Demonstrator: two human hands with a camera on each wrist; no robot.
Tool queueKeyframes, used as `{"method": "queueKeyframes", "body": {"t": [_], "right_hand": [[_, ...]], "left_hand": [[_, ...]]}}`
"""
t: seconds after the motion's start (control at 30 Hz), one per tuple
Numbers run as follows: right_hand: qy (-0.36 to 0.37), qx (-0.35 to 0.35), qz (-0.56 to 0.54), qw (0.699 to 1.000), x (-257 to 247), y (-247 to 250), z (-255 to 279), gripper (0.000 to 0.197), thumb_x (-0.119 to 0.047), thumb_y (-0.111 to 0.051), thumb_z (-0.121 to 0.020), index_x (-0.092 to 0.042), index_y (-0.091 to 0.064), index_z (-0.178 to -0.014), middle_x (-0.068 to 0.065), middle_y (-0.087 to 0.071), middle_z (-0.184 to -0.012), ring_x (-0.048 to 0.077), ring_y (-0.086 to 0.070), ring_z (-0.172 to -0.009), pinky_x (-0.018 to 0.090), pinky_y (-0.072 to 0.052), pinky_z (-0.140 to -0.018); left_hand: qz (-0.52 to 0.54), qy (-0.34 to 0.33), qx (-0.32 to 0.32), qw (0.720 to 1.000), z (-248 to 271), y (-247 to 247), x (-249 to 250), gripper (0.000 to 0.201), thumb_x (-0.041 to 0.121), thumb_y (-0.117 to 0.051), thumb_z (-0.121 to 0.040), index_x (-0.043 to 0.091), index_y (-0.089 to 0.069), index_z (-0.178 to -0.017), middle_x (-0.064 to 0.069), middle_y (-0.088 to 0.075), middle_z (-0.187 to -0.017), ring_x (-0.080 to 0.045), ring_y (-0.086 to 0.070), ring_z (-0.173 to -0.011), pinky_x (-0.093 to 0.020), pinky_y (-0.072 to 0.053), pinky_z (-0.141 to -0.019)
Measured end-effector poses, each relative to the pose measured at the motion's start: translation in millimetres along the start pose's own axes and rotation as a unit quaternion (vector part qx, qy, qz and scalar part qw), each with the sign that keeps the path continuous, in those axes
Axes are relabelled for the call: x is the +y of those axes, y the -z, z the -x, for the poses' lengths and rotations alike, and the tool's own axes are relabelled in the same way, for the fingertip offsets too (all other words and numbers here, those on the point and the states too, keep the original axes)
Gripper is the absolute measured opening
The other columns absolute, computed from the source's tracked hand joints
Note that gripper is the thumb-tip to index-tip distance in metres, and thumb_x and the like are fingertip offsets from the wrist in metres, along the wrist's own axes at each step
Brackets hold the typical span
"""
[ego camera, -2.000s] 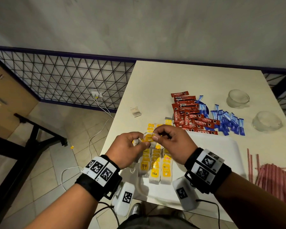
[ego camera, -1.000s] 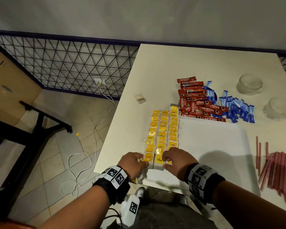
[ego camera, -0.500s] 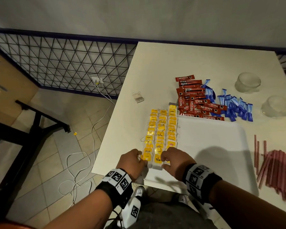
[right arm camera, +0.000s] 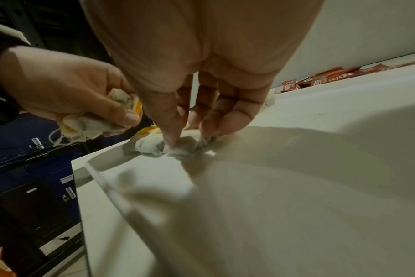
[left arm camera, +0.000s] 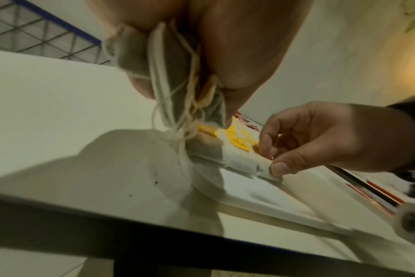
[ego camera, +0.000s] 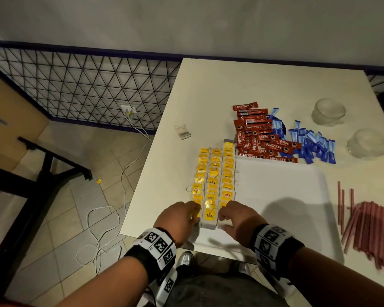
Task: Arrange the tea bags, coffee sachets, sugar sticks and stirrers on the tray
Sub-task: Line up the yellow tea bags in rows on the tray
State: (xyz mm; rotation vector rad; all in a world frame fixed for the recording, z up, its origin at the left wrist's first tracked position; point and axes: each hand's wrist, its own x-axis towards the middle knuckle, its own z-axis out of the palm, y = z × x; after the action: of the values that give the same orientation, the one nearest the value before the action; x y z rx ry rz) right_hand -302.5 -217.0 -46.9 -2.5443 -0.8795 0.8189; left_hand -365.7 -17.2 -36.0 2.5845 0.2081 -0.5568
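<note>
Left hand (ego camera: 179,220) grips a bunch of tea bags (left arm camera: 178,90); right hand (ego camera: 235,218) pinches the nearest tea bag (left arm camera: 261,166) on the tray (ego camera: 282,196).
Three rows of yellow-tagged bags (ego camera: 214,178), one tag reading "TEA", run along the tray's left side on a pale table (ego camera: 208,89) by a wire fence (ego camera: 75,85) and tiled floor (ego camera: 71,209). Red "NESCAFE CLASSIC" sachets (ego camera: 259,138), blue sugar sticks (ego camera: 313,145) and pink stirrers (ego camera: 368,227) lie off the tray.

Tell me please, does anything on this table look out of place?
Yes: one lone tea bag lies apart on the table, left of the coffee sachets and off the tray, away from the three tea-bag rows.
</note>
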Motion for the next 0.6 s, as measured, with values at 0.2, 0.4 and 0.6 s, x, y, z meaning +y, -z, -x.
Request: {"method": "queueKeyframes", "body": {"t": [0.2, 0.4, 0.6], "right_hand": [[-0.002, -0.007, 0.012, 1.0, 0, 1, -1, 0.027, -0.033, -0.057, -0.092, -0.026, -0.057, -0.118, -0.005, -0.048, -0.119, 0.017, -0.052, -0.108, 0.025, -0.04, -0.091], [-0.008, -0.013, 0.018, 1.0, -1, 3, -4, 0.029, -0.031, -0.056, -0.092, -0.028, -0.056, -0.12, -0.005, -0.046, -0.123, 0.017, -0.051, -0.113, 0.027, -0.04, -0.094], [0.0, -0.019, 0.021, 1.0, -2, 6, -3, 0.03, -0.036, -0.057, -0.091, -0.027, -0.055, -0.12, -0.005, -0.046, -0.122, 0.016, -0.051, -0.112, 0.027, -0.041, -0.094]], "left_hand": [[-0.147, -0.138, -0.022, 0.979, 1, -13, 22, 0.031, 0.032, -0.041, -0.092, 0.035, -0.053, -0.12, -0.002, -0.059, -0.102, -0.029, -0.061, -0.092, -0.033, -0.051, -0.073], [-0.202, -0.114, -0.026, 0.972, -8, -24, 26, 0.036, 0.031, -0.038, -0.093, 0.036, -0.046, -0.128, -0.005, -0.057, -0.107, -0.033, -0.061, -0.089, -0.034, -0.047, -0.069], [-0.15, -0.113, -0.022, 0.982, -9, -21, 24, 0.033, 0.033, -0.039, -0.09, 0.039, -0.046, -0.122, -0.001, -0.059, -0.102, -0.029, -0.062, -0.088, -0.035, -0.053, -0.072]]}}
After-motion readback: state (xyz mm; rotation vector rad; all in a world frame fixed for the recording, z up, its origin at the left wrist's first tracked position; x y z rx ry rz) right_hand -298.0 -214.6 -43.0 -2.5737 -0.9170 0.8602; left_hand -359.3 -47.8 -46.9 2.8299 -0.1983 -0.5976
